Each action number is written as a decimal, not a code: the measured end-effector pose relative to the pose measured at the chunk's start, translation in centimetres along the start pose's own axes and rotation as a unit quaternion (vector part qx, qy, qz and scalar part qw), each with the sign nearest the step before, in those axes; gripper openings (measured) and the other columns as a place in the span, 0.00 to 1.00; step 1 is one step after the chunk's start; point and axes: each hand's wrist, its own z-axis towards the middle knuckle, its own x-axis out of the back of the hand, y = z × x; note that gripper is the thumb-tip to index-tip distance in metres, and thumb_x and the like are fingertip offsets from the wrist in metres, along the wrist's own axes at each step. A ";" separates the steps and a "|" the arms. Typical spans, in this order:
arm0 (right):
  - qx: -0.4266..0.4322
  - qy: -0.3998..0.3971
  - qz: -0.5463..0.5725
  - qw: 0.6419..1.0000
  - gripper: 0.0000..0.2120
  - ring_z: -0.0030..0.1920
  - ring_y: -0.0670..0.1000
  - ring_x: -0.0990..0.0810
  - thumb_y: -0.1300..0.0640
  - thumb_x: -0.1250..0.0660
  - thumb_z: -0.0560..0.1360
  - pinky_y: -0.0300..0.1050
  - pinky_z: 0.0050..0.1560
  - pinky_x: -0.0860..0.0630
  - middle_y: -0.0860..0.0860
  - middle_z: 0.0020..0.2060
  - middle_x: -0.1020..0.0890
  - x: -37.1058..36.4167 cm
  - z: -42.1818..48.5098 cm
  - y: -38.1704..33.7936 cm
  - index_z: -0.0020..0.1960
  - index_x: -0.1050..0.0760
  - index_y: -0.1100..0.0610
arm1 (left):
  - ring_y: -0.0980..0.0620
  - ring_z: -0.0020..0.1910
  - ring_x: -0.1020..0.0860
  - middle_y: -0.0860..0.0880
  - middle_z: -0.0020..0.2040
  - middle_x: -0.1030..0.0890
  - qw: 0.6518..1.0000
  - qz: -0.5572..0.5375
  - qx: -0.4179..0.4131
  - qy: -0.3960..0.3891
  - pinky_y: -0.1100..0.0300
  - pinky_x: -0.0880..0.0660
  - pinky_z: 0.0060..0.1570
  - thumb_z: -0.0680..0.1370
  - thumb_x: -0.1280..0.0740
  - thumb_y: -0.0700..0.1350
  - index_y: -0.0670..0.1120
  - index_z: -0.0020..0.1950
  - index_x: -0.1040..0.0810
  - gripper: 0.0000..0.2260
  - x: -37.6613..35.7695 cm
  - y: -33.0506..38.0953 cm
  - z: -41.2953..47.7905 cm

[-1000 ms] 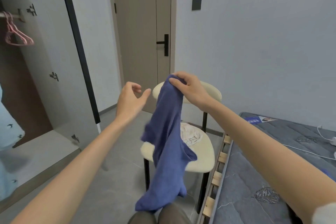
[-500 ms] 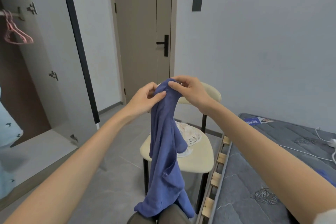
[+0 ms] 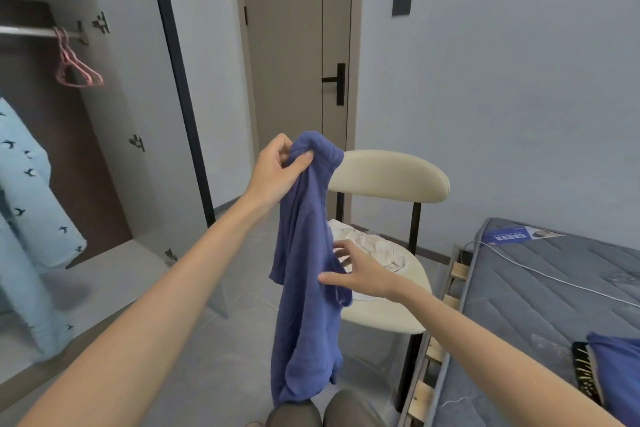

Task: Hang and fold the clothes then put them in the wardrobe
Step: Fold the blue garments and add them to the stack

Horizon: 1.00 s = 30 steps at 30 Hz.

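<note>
A blue garment [image 3: 304, 288] hangs full length in front of me. My left hand [image 3: 277, 170] grips its bunched top edge at about chair-back height. Lower down, my right hand [image 3: 360, 274] touches the side of the hanging cloth with fingers spread and fairly straight; it grips nothing that I can see. The open wardrobe [image 3: 114, 114] stands at the left, with pink hangers [image 3: 78, 69] on its rail and a light blue patterned garment [image 3: 24, 204] hanging inside.
A cream chair [image 3: 391, 177] stands just behind the garment with a white crumpled cloth [image 3: 370, 246] on its seat. A grey mattress [image 3: 554, 288] lies at the right, carrying a white cable, another blue cloth [image 3: 616, 367] and a brush. A closed door [image 3: 298, 45] is straight ahead.
My left hand took hold of the garment's top. My right hand let go of the top and dropped down to the cloth's side. The view turned left, showing more wardrobe.
</note>
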 end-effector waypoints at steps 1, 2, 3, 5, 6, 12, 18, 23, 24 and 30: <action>-0.003 -0.010 -0.016 1.000 0.38 0.58 0.44 0.27 0.40 0.26 0.68 0.30 0.43 0.28 0.43 0.60 0.29 -0.7 0.2 0.6 0.70 0.38 0.53 | 0.51 0.40 0.26 0.43 0.40 0.26 1.000 0.001 -0.002 0.002 0.61 0.28 0.38 0.79 0.34 0.44 0.47 0.39 0.33 0.11 0.2 0.1 0.0; -0.003 -0.013 -0.032 0.999 0.37 0.56 0.45 0.27 0.42 0.25 0.68 0.31 0.40 0.27 0.44 0.59 0.29 -1.4 0.4 1.1 0.69 0.37 0.54 | 0.51 0.40 0.25 0.44 0.40 0.25 1.000 0.004 -0.004 0.004 0.61 0.27 0.39 0.79 0.34 0.44 0.47 0.40 0.33 0.11 0.5 0.1 0.0; -0.001 -0.009 -0.049 0.999 0.33 0.53 0.46 0.26 0.44 0.25 0.68 0.34 0.40 0.26 0.46 0.56 0.26 -2.1 0.7 1.6 0.66 0.36 0.55 | 0.52 0.40 0.25 0.44 0.40 0.25 1.000 0.007 -0.005 0.005 0.62 0.27 0.39 0.79 0.34 0.45 0.47 0.40 0.33 0.10 0.8 0.1 0.1; -0.002 0.019 -0.075 0.997 0.21 0.44 0.48 0.25 0.52 0.28 0.71 0.41 0.41 0.26 0.50 0.48 0.23 -3.2 1.2 2.3 0.58 0.33 0.56 | 0.53 0.40 0.25 0.44 0.41 0.25 1.000 0.008 -0.005 0.013 0.62 0.26 0.39 0.79 0.34 0.45 0.47 0.40 0.32 0.10 1.5 -0.1 0.3; -0.004 0.041 -0.075 0.996 0.15 0.41 0.49 0.26 0.55 0.30 0.73 0.41 0.40 0.27 0.50 0.44 0.23 -3.5 1.5 2.5 0.54 0.33 0.55 | 0.54 0.40 0.25 0.45 0.40 0.25 1.000 0.007 -0.001 0.022 0.63 0.27 0.39 0.79 0.34 0.45 0.47 0.40 0.32 0.10 2.0 -0.2 0.4; -0.015 0.216 0.016 0.976 0.10 0.39 0.46 0.26 0.65 0.39 0.75 0.32 0.35 0.34 0.44 0.35 0.23 -1.1 3.0 1.6 0.40 0.26 0.52 | 0.66 0.28 0.29 0.55 0.33 0.28 0.992 0.044 0.016 0.120 0.74 0.32 0.30 0.79 0.34 0.47 0.49 0.39 0.34 0.11 5.6 -1.8 1.0; 0.010 0.325 0.140 0.935 0.17 0.31 0.43 0.34 0.63 0.38 0.77 0.39 0.33 0.38 0.41 0.26 0.30 4.4 4.6 -1.5 0.32 0.29 0.50 | 0.57 0.32 0.35 0.53 0.35 0.36 0.969 0.114 0.057 0.212 0.72 0.35 0.28 0.81 0.40 0.47 0.50 0.38 0.39 0.13 9.2 -4.5 0.2; 0.082 0.351 0.110 0.926 0.19 0.25 0.42 0.42 0.59 0.40 0.79 0.36 0.27 0.45 0.42 0.21 0.41 7.9 5.1 -5.9 0.31 0.41 0.52 | 0.55 0.41 0.30 0.52 0.43 0.30 0.962 0.115 0.132 0.210 0.68 0.34 0.36 0.81 0.40 0.48 0.46 0.52 0.33 0.06 10.9 -7.3 -1.3; 0.095 0.346 0.092 0.929 0.18 0.25 0.42 0.41 0.59 0.41 0.79 0.35 0.27 0.43 0.42 0.21 0.39 8.3 5.1 -6.5 0.31 0.38 0.52 | 0.55 0.44 0.28 0.53 0.48 0.28 0.962 0.116 0.144 0.199 0.66 0.33 0.39 0.81 0.38 0.48 0.46 0.56 0.32 0.08 11.2 -7.7 -1.5; 0.114 0.350 -0.048 0.929 0.14 0.31 0.42 0.31 0.56 0.40 0.80 0.32 0.31 0.37 0.41 0.26 0.29 10.1 4.6 -7.7 0.37 0.25 0.44 | 0.49 0.54 0.26 0.52 0.53 0.24 0.942 0.196 0.259 0.087 0.59 0.31 0.50 0.77 0.34 0.56 0.45 0.56 0.20 0.16 12.5 -9.2 -2.1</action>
